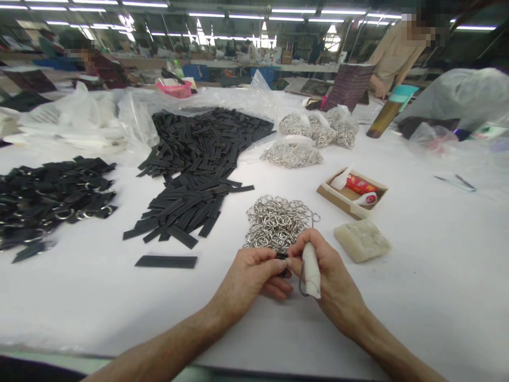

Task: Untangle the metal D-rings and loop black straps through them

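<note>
My left hand point(258, 273) is closed, its thumb and fingers pinching a short black strap piece point(282, 255), mostly hidden by the fingers. Against the other side of that piece press the fingertips of my right hand point(328, 270). The right hand also holds an awl-like tool with a white wrapped handle point(312, 270); a thin metal shaft points away from me and a grey curved part hangs beside the handle. Just beyond both hands lies a pile of silvery metal rings point(278, 220). A single black strap point(166, 261) lies flat to the left.
Loose black straps point(207, 138) form a large heap behind. Straps with rings point(55, 196) are piled at far left. Bagged rings point(292, 153), a cardboard tray point(350, 207) with glue tubes, a waxy block point(362, 240) and a bottle point(392, 111) stand right. Co-workers are beyond.
</note>
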Action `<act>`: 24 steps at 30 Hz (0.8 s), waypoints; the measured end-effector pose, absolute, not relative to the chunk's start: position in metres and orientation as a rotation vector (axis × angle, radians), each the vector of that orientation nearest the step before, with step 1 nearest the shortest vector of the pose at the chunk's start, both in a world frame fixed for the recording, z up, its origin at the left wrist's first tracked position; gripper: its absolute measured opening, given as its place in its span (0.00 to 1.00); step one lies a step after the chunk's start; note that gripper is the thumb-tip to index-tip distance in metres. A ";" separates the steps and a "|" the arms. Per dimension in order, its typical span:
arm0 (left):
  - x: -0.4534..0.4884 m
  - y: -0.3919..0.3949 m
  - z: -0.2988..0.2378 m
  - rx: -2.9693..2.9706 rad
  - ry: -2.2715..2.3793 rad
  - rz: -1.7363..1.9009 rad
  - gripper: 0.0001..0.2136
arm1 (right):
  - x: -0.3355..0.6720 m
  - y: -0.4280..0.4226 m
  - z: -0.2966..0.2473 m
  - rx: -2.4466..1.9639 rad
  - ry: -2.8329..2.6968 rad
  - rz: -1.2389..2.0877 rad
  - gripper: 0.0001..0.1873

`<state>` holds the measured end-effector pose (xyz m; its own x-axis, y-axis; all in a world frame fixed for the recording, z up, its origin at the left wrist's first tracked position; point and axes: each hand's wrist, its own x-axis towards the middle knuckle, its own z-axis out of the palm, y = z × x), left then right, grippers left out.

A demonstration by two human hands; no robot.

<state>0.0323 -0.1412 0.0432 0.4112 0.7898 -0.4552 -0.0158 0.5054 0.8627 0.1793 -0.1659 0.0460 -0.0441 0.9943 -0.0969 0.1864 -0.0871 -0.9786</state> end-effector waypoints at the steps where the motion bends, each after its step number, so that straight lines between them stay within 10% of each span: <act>1: 0.032 -0.141 0.044 0.921 1.035 0.601 0.08 | 0.179 -0.166 0.046 -1.398 -1.345 1.213 0.06; 24: 0.023 -0.137 0.043 0.840 0.982 0.638 0.10 | 0.223 -0.173 0.059 -1.400 -1.369 0.866 0.14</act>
<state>0.0233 -0.1372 0.0429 0.4251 0.7848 -0.4509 -0.0937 0.5337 0.8405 0.2233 -0.1732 0.0591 0.1182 0.9843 0.1308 0.3032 0.0897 -0.9487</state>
